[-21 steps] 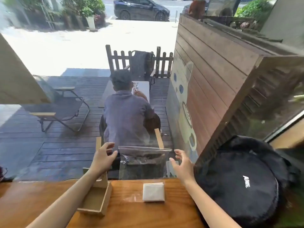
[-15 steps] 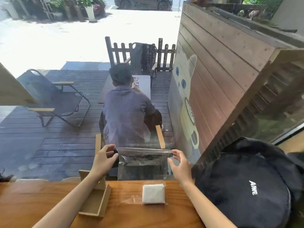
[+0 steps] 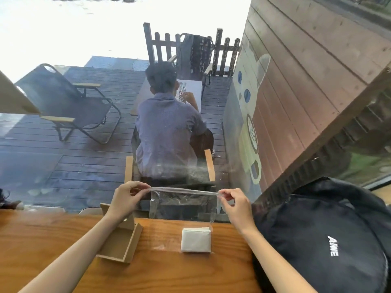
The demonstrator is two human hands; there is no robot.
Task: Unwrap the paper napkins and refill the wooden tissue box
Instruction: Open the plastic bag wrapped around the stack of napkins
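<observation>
Clear, empty plastic wrapper [image 3: 183, 203] held up taut above the far edge of the brown wooden desk [image 3: 63, 240] — left hand [image 3: 124, 199] pinching its top left corner, right hand [image 3: 234, 205] pinching the top right, each grip closed on the film. White square stack of paper napkins [image 3: 196, 240] lying bare at 6 o'clock below the wrapper. Open light wooden tissue box [image 3: 120, 243] at 9 o'clock from the stack — apart. Black round fabric bag [image 3: 321, 240] at 3 o'clock.

Black bag [image 3: 323, 240] at your 4 o'clock on wooden counter [image 3: 42, 240]. Seated person [image 3: 167, 132] at your 12, beyond glass. Folding chair [image 3: 63, 104] at 10, picket fence [image 3: 190, 47] farther at 12.
</observation>
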